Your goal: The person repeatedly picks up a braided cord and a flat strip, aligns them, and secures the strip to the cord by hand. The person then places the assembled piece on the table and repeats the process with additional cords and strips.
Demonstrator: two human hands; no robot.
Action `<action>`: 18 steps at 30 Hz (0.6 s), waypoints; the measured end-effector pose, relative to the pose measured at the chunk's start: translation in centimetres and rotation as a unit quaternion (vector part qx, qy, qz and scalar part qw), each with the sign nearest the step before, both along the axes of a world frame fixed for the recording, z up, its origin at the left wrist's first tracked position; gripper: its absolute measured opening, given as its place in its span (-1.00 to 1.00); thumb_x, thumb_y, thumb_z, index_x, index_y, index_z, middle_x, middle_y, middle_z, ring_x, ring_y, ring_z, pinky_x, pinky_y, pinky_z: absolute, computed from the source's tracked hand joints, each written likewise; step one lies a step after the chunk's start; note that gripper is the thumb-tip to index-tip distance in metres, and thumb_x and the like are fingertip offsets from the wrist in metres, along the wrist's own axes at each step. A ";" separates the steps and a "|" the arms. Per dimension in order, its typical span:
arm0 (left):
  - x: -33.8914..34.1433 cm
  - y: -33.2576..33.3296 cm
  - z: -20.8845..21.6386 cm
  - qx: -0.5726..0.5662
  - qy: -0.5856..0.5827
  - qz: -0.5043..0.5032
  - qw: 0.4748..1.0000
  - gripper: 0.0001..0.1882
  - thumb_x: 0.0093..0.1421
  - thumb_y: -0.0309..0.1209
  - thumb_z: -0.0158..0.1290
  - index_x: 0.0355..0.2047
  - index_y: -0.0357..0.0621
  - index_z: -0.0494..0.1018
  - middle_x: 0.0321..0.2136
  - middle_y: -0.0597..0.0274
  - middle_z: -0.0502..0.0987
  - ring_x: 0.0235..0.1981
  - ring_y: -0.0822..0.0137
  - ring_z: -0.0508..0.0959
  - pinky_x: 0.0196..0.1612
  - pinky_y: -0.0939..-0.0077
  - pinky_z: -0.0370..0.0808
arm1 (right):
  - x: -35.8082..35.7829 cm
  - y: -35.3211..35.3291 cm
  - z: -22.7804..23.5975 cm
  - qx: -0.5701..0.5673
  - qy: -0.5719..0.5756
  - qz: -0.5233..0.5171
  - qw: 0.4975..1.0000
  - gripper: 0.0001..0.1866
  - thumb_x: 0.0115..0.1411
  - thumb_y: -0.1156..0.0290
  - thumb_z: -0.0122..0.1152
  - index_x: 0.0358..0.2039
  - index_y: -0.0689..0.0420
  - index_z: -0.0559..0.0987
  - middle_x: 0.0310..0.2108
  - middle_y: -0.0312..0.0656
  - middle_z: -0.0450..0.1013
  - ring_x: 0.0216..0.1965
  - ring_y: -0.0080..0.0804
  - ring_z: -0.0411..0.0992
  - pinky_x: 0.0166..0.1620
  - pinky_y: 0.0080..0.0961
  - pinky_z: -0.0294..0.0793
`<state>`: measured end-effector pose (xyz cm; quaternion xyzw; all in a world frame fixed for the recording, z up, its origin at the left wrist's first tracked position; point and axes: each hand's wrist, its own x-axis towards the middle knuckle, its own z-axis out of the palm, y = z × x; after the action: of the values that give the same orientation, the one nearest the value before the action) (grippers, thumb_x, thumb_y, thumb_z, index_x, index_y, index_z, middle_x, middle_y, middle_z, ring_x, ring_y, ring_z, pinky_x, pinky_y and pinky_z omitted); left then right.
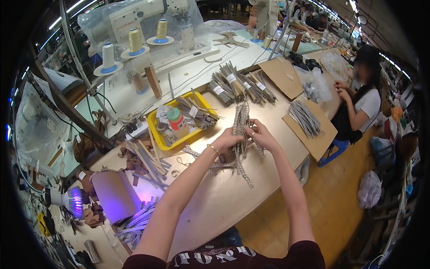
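A bundle of grey-beige braided straps (240, 117) stands roughly upright between my two hands over the table. My left hand (227, 139) wraps round its lower left side, with the thumb against the straps. From the right, the fingers of my right hand (262, 136) close on the same bundle; a ring shows on one finger. Below my hands, a few braided ends (242, 174) hang or lie on the tabletop, and more braided pieces (192, 152) lie to the left. The fingertips behind the bundle are partly hidden.
A yellow tray (157, 140) holds a green-capped bottle (178, 124) and strips. Paper-banded strip bundles (230, 83) lie beyond my hands. On the right, cardboard (329, 135) bears braided straps (306, 117), near a seated person (366, 101). A purple lamp (74, 201) glows at left.
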<state>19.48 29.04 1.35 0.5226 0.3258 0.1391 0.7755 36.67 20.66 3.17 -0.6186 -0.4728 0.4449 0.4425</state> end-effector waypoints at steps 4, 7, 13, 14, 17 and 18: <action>1.1 0.9 0.2 0.102 -0.004 -0.005 0.995 -0.65 0.10 -0.53 0.17 -0.07 -0.35 0.51 -0.28 0.18 0.63 -0.34 0.41 0.62 -0.27 0.45 0.56 | 0.9 0.7 0.1 0.055 -0.070 0.033 0.996 -0.40 0.26 0.26 0.29 0.21 0.23 0.30 -0.22 -0.05 0.55 -0.21 -0.44 0.50 -0.23 -0.44 0.50; 1.7 1.3 0.2 0.122 0.006 -0.002 0.993 -0.57 0.10 -0.46 0.17 -0.02 -0.39 0.45 -0.34 0.16 0.61 -0.36 0.42 0.59 -0.28 0.47 0.55 | 2.6 1.7 0.8 0.003 -0.163 0.035 0.986 -0.46 0.26 0.36 0.23 0.20 0.22 0.32 -0.26 -0.02 0.55 -0.23 -0.44 0.51 -0.25 -0.42 0.49; 3.1 1.6 0.8 0.253 0.061 -0.046 0.964 -0.47 0.09 -0.31 0.10 -0.01 -0.47 0.38 -0.35 0.07 0.57 -0.37 0.34 0.55 -0.31 0.40 0.53 | 6.7 6.1 1.1 0.102 -0.330 -0.181 0.921 -0.58 0.27 0.49 0.02 0.14 0.24 0.35 -0.29 0.21 0.53 -0.30 -0.03 0.55 -0.22 -0.14 0.50; 3.4 1.6 1.3 0.270 0.060 -0.060 0.959 -0.47 0.09 -0.29 0.10 -0.03 -0.48 0.39 -0.36 0.07 0.56 -0.37 0.33 0.55 -0.31 0.40 0.52 | 7.4 7.0 1.1 0.086 -0.360 -0.217 0.903 -0.59 0.26 0.51 0.00 0.13 0.26 0.35 -0.28 0.24 0.53 -0.29 0.03 0.55 -0.21 -0.09 0.50; 4.0 2.1 3.8 0.286 0.125 -0.139 0.940 -0.51 0.07 -0.23 0.09 -0.18 -0.50 0.44 -0.37 0.07 0.56 -0.42 0.33 0.53 -0.34 0.37 0.51 | 9.7 8.9 1.8 0.014 -0.448 -0.264 0.854 -0.62 0.24 0.56 -0.06 0.09 0.33 0.32 -0.28 0.29 0.52 -0.24 0.16 0.55 -0.14 0.01 0.49; 3.7 2.0 4.8 0.270 0.138 -0.158 0.940 -0.54 0.07 -0.24 0.10 -0.21 -0.48 0.45 -0.38 0.08 0.56 -0.44 0.35 0.52 -0.36 0.39 0.49 | 10.4 9.3 2.2 -0.009 -0.437 -0.301 0.847 -0.64 0.24 0.55 -0.07 0.06 0.30 0.33 -0.29 0.29 0.53 -0.25 0.20 0.54 -0.15 0.03 0.49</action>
<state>23.15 31.04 6.12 0.7713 0.2931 0.0242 0.5645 47.06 29.93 5.37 -0.8650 -0.4038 -0.0228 0.2970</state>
